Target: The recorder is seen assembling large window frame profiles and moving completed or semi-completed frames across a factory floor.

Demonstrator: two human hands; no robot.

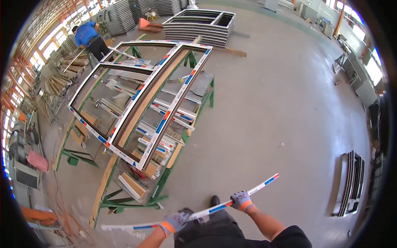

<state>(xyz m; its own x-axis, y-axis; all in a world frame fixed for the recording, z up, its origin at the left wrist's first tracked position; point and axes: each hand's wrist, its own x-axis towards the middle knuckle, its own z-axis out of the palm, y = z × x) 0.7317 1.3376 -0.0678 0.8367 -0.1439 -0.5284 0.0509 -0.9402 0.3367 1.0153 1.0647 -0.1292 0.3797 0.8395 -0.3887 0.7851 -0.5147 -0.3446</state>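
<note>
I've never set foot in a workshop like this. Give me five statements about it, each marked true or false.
1. The left hand and right hand hold one long strip. True.
2. Both hands are without gloves. False: both wear greyish gloves with orange cuffs.
3. A large frame rests above the floor on green stands. True.
4. The long strip lies across the large frame. False: it is held apart from it, in front of the body.
5. Another person, upper left, wears a blue shirt. True.

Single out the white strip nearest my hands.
It's the long strip that your left hand and right hand both hold; the other strips lie unheld on the green bench.
</note>
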